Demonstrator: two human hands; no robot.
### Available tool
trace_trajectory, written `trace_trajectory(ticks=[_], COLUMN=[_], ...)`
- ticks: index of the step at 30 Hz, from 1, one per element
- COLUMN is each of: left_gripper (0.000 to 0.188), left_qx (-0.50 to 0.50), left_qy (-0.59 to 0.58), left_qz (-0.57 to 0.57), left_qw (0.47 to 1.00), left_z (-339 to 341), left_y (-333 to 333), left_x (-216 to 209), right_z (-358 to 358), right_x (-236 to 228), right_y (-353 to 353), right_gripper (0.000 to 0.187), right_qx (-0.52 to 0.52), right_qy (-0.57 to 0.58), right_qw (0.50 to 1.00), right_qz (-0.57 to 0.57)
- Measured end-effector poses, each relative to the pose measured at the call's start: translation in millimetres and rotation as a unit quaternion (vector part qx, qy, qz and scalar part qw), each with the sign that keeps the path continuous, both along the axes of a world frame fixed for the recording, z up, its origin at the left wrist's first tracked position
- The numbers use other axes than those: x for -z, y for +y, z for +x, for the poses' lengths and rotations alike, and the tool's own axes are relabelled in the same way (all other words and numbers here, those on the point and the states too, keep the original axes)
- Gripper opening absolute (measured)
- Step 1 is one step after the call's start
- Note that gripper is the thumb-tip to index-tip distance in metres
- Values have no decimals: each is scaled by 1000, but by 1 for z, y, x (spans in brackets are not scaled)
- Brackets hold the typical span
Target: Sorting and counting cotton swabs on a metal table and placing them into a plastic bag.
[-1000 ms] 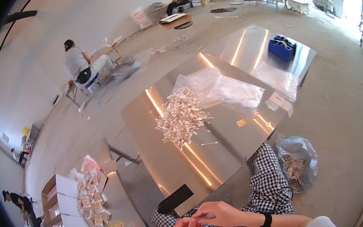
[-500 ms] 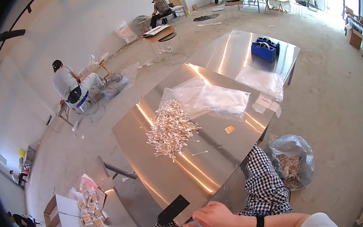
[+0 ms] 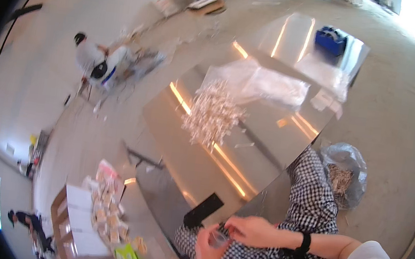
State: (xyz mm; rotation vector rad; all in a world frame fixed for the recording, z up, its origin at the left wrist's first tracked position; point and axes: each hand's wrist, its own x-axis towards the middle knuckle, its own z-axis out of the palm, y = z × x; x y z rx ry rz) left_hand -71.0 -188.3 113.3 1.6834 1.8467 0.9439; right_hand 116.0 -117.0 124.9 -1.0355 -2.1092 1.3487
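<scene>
My left hand (image 3: 207, 251) is closed round a small clear plastic container (image 3: 218, 239), held above my lap in black-and-white checked trousers. Fingers bent, my right hand (image 3: 252, 231) meets it at the container's upper edge; what those fingertips pinch, if anything, is too blurred to make out. Just beyond the hands, a flat black rectangular piece (image 3: 203, 209) lies at the near corner of the shiny metal table (image 3: 222, 175). Farther up the tabletop is a loose heap of cotton swabs (image 3: 212, 114), with a few stray ones beside it.
Clear plastic bags (image 3: 270, 85) lie behind the heap. A blue tape dispenser (image 3: 331, 40) stands on the farther table. Right of my leg, a clear bag (image 3: 344, 172) of swabs sits on the floor. Lower left are small packs (image 3: 109, 216), an open carton (image 3: 83, 223) and a green packet (image 3: 127, 257).
My view has shifted, so the tables sit higher and the green packet shows. My left hand has risen beside the right, and the clear container now shows in it.
</scene>
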Motion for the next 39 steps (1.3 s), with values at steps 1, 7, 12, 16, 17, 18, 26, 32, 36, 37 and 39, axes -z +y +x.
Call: trace_trajectory(ticks=[1,7,12,16,17,18,26,32,36,37,39], left_gripper=[51,43,37,36,36,44,38,69,84,84,86], left_qx=[-29,-113,-131,-120,-125,-133,-98,-33,25,27,54], left_qy=[22,184,239,267,270,259,213,333,315,320,322], left_qz=[-38,-30,-82,-92,-95,-118,-28,-43,-102,-95,-72], left_qw=[999,976,959,952,950,949,972,941,943,942,942], left_z=[-15,-110,-128,-129,-130,-136,-125,-125,-119,-122,-129], left_y=[3,19,21,25,24,22,34,35,44,45,48], left_x=[6,68,96,110,112,116,107,97,81,80,81], right_z=[3,22,29,31,31,30,35,30,38,38,39], right_x=[-4,-11,-16,-18,-19,-20,-10,-2,2,1,0], right_y=[3,18,21,21,21,21,25,22,24,25,25], right_gripper=[24,21,28,28,28,29,27,27,28,29,28], right_qx=[11,43,52,50,54,46,61,38,41,36,38], right_qy=[11,67,80,63,62,64,63,46,49,55,56], right_qw=[1000,997,994,995,995,996,996,998,998,998,998], right_qz=[-17,-6,-50,-58,-54,-50,-12,12,-6,-9,-4])
